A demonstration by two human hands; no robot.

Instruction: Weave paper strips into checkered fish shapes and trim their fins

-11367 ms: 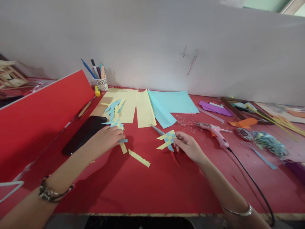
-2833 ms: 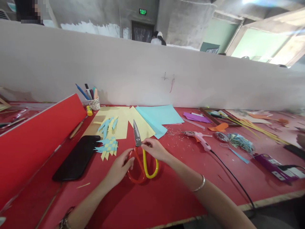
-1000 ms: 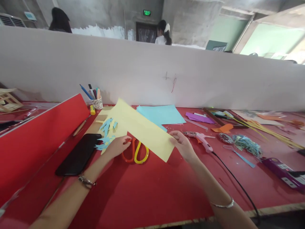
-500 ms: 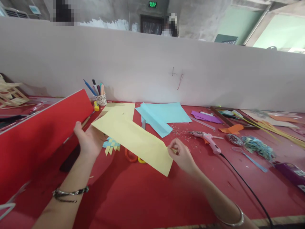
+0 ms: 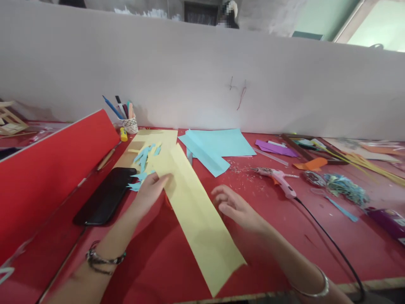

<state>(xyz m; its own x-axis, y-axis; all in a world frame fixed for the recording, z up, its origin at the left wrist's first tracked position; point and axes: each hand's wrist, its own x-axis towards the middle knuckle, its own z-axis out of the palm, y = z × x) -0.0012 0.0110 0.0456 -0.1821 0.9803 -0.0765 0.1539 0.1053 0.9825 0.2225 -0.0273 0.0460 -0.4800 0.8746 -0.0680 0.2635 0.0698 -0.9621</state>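
Note:
A long, creased piece of yellow paper (image 5: 202, 219) slants across the middle, its near end reaching toward the table's front edge. My left hand (image 5: 152, 190) is closed on its left edge. Just off the right edge is my right hand (image 5: 236, 207), fingers loosely bent and apart, with nothing in them. Beneath the paper, an orange scissors handle (image 5: 168, 203) barely shows. Light-blue paper scraps (image 5: 143, 159) lie beyond my left hand, some on a flat yellow sheet (image 5: 158, 135). A black phone (image 5: 106, 198) rests left of that hand.
Light-blue sheets (image 5: 228, 141) lie at the back against the white partition (image 5: 202, 76). On the right are a pink glue gun (image 5: 278, 179) with a black cord, and a tray (image 5: 291, 143). A red board (image 5: 60, 173) leans at left near a pen cup (image 5: 129, 125).
The yellow paper has swung so its near end points toward me. My right hand has let go of its edge. My left hand has moved right, uncovering the phone and blue scraps.

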